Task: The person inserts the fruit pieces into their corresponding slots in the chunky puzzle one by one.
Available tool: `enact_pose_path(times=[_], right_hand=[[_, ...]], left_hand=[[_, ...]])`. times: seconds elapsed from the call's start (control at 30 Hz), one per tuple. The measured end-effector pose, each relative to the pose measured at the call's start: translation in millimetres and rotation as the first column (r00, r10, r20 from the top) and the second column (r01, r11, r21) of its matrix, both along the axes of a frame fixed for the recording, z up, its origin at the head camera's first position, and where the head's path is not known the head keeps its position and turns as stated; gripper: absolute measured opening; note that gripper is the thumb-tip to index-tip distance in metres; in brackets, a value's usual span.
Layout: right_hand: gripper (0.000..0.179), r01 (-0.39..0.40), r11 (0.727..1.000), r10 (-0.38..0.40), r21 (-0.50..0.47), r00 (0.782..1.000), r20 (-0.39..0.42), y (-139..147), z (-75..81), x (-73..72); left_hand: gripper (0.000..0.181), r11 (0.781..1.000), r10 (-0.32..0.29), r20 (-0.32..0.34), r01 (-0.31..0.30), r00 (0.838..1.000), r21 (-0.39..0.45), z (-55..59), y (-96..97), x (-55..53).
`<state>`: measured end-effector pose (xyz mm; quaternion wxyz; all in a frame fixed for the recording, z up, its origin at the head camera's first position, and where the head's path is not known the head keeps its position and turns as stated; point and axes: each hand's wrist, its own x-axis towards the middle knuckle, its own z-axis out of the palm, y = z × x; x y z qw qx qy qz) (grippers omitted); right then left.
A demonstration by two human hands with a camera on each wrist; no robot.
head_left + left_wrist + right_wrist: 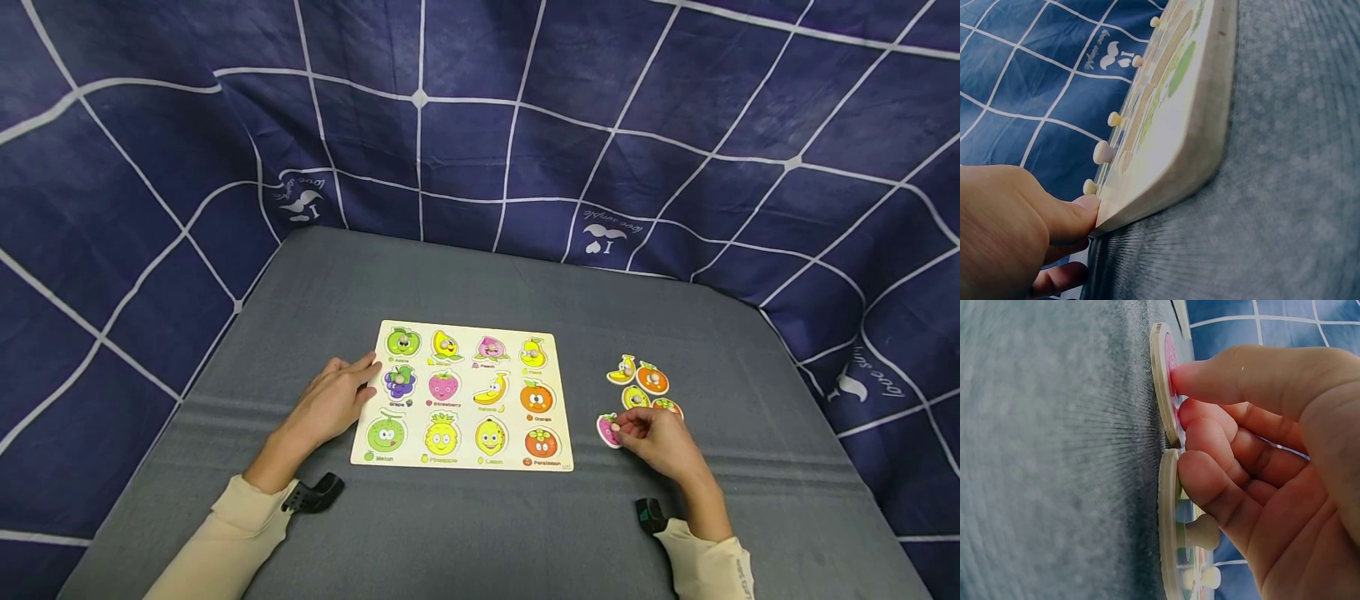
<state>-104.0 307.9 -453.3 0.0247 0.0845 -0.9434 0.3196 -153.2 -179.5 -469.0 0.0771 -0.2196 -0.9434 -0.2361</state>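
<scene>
A pale wooden fruit puzzle board (pixel 468 458) lies flat, its printed fruits in three rows. Against its left edge, my left hand (pixel 330 404) touches the wood with extended fingers; the left wrist view has the thumb (pixel 1079 215) right at the board's corner. To the right of the board, my right hand (pixel 660 437) pinches a pink strawberry puzzle piece (pixel 606 430) between thumb and fingertips. In the right wrist view this piece (pixel 1165 387) has its lower edge at the cloth. Its knob is hidden by the fingers.
Just beyond my right hand lie a banana piece (pixel 622 369), an orange piece (pixel 652 377), a round yellow-green piece (pixel 636 397) and a partly covered red-orange piece (pixel 667 406). Small knobs (pixel 1104 151) stick up from the board. Grey cloth (pixel 480 533) covers the table; a blue checked curtain (pixel 465 150) surrounds it.
</scene>
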Motion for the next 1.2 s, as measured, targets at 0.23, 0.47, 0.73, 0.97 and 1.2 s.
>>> enact_pose_path(times=[0.23, 0.47, 0.73, 0.97, 1.2], right_hand=[[0.008, -0.020, 1.000, 0.020, 0.014, 1.000, 0.001, -2.5, 3.2, -1.2], [0.007, -0.039, 0.999, 0.039, 0.003, 0.999, 0.002, -6.2, 6.9, -3.3], [0.008, -0.036, 0.999, 0.036, -0.005, 0.999, 0.008, -13.0, 10.4, -6.1], [0.007, -0.044, 0.999, 0.045, -0.009, 0.999, 0.016, -21.1, 12.2, -12.0], [0.008, -0.065, 0.998, 0.065, 0.013, 0.998, 0.015, -29.6, 13.5, -17.3]], left_hand=[[0.038, 1.000, 0.003, -0.001, -0.003, 1.000, 0.007, -0.3, -0.7, 0.1], [0.038, 1.000, 0.000, -0.006, 0.000, 1.000, 0.000, 0.1, -1.8, -1.3], [0.039, 1.000, 0.000, 0.003, 0.000, 1.000, -0.019, 0.6, -0.9, -1.4], [0.038, 1.000, 0.005, 0.010, -0.005, 1.000, -0.020, 1.7, -0.5, -1.9], [0.038, 1.000, 0.006, 0.007, -0.006, 1.000, -0.015, 1.3, 0.1, -0.8]])
